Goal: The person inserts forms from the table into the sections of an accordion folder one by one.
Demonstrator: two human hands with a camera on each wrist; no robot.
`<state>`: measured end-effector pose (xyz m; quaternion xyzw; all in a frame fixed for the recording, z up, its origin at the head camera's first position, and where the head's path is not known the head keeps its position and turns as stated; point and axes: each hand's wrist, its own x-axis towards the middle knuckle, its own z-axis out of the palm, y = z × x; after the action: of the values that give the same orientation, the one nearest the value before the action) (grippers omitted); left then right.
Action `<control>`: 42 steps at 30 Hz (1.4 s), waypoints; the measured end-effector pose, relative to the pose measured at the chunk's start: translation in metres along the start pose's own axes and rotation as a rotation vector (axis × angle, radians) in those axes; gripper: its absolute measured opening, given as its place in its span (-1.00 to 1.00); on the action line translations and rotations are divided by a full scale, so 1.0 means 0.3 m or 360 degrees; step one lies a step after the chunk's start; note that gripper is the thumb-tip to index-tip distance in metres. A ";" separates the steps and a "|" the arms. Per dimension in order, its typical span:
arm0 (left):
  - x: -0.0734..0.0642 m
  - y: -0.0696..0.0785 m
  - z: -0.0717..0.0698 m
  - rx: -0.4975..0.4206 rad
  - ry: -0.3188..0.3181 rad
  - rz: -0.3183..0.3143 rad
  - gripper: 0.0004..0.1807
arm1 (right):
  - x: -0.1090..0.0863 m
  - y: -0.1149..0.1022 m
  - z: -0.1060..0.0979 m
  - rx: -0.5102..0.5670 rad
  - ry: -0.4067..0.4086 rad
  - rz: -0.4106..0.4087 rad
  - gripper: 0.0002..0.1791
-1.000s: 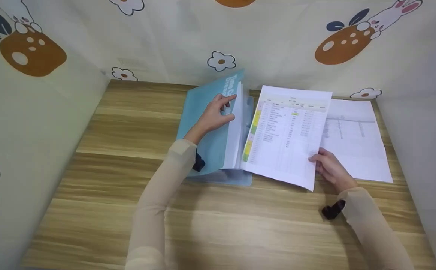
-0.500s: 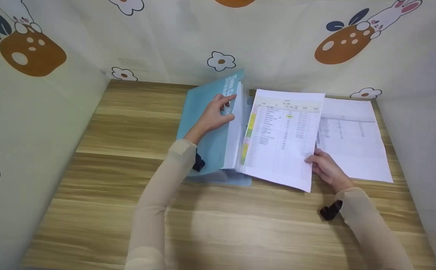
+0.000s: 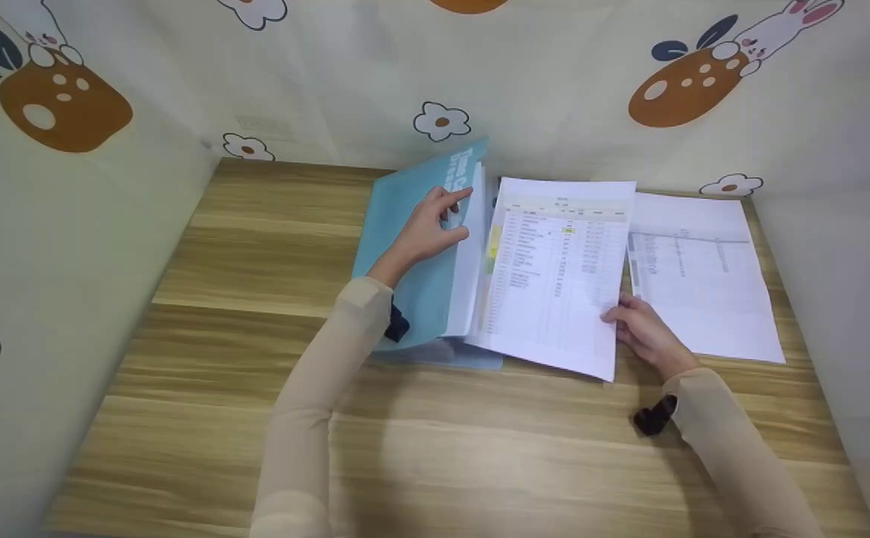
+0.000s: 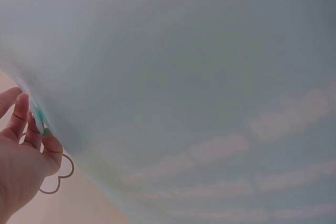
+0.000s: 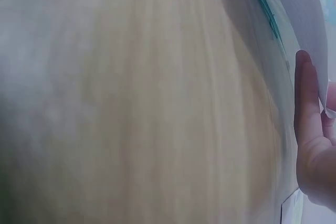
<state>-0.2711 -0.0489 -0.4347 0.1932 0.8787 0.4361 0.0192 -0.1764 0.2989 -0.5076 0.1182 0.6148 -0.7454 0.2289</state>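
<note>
A light blue file folder (image 3: 398, 217) with white lettering stands partly open at the table's back middle, its front cover raised. My left hand (image 3: 429, 228) grips the cover's free edge with fingers and thumb; the left wrist view shows the fingers (image 4: 20, 116) bent around that edge. Several white leaves (image 3: 470, 261) rise inside the cover. With my right hand (image 3: 650, 332) I pinch the right edge of a printed table sheet (image 3: 554, 329), which has a coloured strip on its left side. This sheet is tilted, its left edge reaching into the open folder.
Another printed sheet (image 3: 711, 314) lies flat on the wooden table (image 3: 480, 456) at the right, overlapped by the held sheet in the head view. A patterned curtain wall (image 3: 345, 82) closes off the back and both sides.
My right hand has moved left with the printed sheet, bringing its left edge further into the folder and uncovering more of the sheet at the right. The left hand has stayed still.
</note>
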 end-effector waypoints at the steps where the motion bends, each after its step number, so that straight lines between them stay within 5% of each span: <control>1: 0.000 0.000 0.000 0.0001 -0.0002 -0.0009 -0.35 | 0.001 0.001 0.001 0.0009 -0.0005 -0.0006 -0.50; 42: -0.010 0.011 0.001 -0.0004 0.0001 -0.0028 -0.36 | 0.067 -0.023 0.087 0.0104 -0.0015 -0.0070 -0.73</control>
<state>-0.2673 -0.0479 -0.4327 0.1852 0.8799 0.4370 0.0231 -0.1945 0.2706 -0.5054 0.1086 0.5915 -0.7706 0.2113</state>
